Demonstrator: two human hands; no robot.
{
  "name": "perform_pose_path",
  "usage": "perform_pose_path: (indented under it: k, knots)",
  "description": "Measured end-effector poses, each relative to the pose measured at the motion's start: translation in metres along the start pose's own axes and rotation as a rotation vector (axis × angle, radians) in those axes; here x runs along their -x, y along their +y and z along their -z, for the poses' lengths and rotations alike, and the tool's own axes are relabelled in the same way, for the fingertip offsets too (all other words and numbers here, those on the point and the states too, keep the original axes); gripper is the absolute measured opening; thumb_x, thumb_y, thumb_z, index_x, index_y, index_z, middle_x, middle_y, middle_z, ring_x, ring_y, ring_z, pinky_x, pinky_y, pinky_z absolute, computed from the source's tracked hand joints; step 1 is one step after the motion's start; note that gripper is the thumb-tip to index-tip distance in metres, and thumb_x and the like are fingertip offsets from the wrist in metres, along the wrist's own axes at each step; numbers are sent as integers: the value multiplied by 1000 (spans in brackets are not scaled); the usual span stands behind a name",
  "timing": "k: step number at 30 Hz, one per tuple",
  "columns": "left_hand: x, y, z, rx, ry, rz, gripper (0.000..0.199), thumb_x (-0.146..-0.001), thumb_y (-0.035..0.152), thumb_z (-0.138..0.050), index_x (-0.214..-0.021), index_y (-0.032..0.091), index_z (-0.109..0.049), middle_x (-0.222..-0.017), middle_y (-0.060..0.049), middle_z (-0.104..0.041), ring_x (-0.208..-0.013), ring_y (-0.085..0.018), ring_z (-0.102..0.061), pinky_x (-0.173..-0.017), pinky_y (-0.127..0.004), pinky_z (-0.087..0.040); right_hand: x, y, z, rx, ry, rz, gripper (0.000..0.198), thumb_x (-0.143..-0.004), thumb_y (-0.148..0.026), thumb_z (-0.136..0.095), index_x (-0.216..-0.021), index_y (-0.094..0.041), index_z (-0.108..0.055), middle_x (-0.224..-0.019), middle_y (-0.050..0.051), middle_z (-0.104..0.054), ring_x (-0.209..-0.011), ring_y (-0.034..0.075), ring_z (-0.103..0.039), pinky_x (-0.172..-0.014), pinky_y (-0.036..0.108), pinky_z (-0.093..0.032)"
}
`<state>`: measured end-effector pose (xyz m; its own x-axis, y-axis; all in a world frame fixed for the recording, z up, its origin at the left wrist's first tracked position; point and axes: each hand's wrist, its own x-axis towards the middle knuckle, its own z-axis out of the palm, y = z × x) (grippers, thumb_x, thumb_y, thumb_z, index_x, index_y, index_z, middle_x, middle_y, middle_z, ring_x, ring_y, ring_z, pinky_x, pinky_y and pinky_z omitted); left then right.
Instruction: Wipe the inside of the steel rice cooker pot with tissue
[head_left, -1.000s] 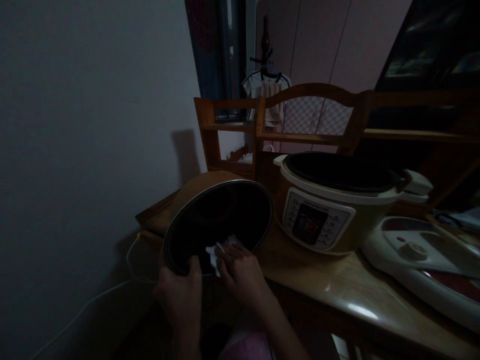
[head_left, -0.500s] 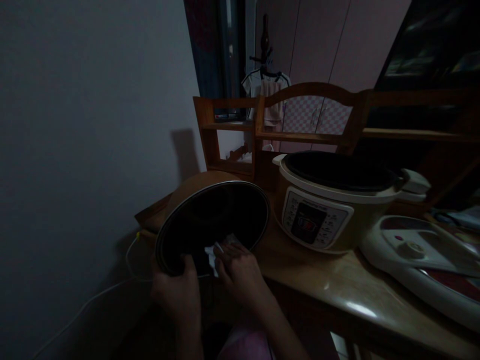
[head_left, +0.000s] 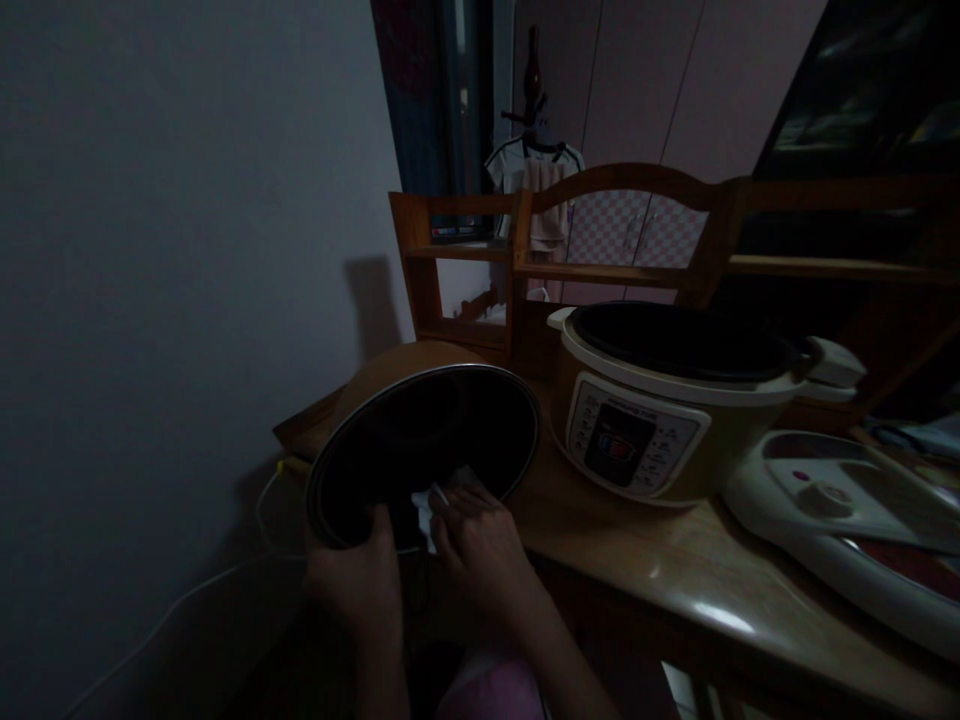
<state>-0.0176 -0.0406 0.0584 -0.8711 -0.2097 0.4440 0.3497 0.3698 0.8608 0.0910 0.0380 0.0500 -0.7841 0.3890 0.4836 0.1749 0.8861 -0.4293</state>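
Left hand clamped on near-left rim of pot, thumb inside, fingers hidden behind the wall. Pot is just ahead of both hands, tilted, mouth facing the person; whether it rests on the desk, cannot tell. Right hand holds white cloth bunched under its fingers, at the pot's lower inner side; cloth sticks out on the thumb side. Cooker upright, ahead and right of right hand, top open. Lid farther right of that hand, beside cooker. Cord left of left hand. Shelf beyond both hands.
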Motion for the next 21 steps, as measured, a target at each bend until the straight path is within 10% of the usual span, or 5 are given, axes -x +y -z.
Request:
perform_pose_path:
  k: [21]
  knots:
    - [2, -12, -9, 179, 52, 44, 70, -61, 31, -79, -125, 10, -61, -122, -21, -65, -110, -37, -62, -94, -52, -48, 0, 1, -2, 7, -12, 7, 29, -97, -19, -46, -123, -18, -57, -119, 6, -63, -114, 18, -55, -107, 33, -35]
